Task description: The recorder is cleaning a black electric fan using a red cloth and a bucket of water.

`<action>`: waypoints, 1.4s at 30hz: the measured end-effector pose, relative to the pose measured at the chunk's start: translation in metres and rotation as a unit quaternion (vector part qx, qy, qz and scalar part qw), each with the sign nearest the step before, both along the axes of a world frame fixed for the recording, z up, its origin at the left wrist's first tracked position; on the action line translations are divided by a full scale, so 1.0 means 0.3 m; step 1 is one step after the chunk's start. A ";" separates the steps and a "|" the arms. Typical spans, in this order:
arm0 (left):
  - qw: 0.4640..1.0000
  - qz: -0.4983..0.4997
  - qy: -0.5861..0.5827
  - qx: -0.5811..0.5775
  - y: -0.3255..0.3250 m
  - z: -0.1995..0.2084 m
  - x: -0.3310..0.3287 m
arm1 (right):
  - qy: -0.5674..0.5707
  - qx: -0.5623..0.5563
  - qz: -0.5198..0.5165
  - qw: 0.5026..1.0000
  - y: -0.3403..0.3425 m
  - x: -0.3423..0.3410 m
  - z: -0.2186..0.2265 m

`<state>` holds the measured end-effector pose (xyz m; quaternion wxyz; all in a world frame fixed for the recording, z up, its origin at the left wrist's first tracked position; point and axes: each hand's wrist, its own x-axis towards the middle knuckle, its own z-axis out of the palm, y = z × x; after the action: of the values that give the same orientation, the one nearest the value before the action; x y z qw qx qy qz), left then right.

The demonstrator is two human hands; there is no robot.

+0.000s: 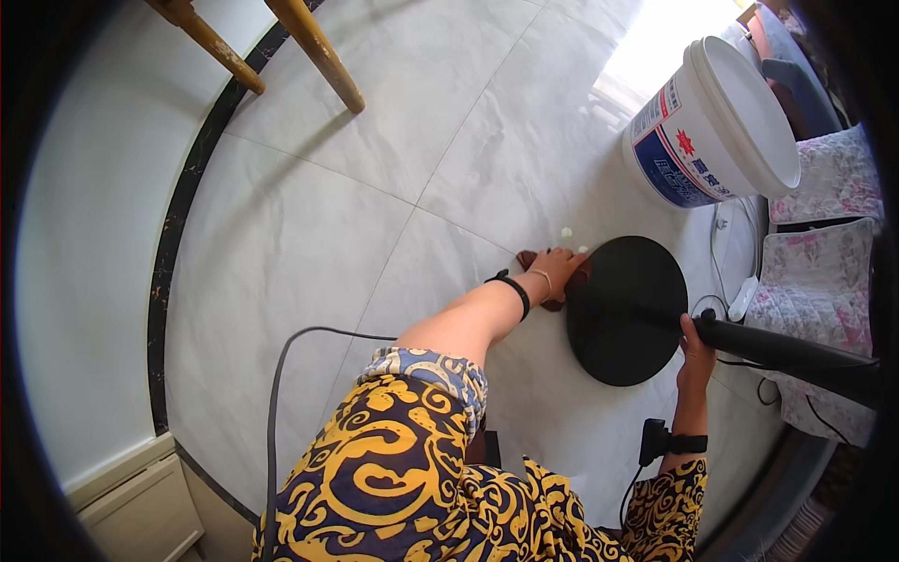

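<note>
A black stand with a round, flat base (623,318) is tipped over, and its thick black pole (787,351) runs off to the right. My left hand (559,269) is closed on a reddish-brown cloth (526,259) at the left rim of the base. Part of the cloth is hidden under my fingers. On the other side, my right hand (696,358) grips the stand where the base's right rim meets the pole. Its thumb shows, while most of the other fingers are hidden.
A large white lidded bucket (693,131) stands beyond the base. Flowered quilted covers (819,281) hang at the right, near a white power strip (744,298) and cords. Wooden legs (323,61) stand at the upper left. A dark cable (274,412) loops beside my left arm.
</note>
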<state>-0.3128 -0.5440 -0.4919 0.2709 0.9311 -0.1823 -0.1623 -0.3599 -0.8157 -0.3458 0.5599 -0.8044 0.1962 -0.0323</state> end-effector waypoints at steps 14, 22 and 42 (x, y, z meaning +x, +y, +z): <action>0.928 -0.040 0.293 -0.226 0.510 -0.040 -0.145 | 0.064 0.008 -0.050 0.997 0.077 -0.006 0.036; 0.867 0.448 -0.219 0.009 1.016 0.106 0.278 | 0.103 -0.027 -0.045 0.993 0.042 -0.007 0.034; 0.890 0.444 0.053 0.088 0.853 0.010 0.393 | 0.141 -0.031 -0.062 0.988 0.067 -0.010 0.077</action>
<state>-0.1950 -0.2881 -0.4888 0.2411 0.9251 0.2794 -0.0896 -0.3628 -0.7957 -0.3227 0.4981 -0.8043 0.3215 0.0404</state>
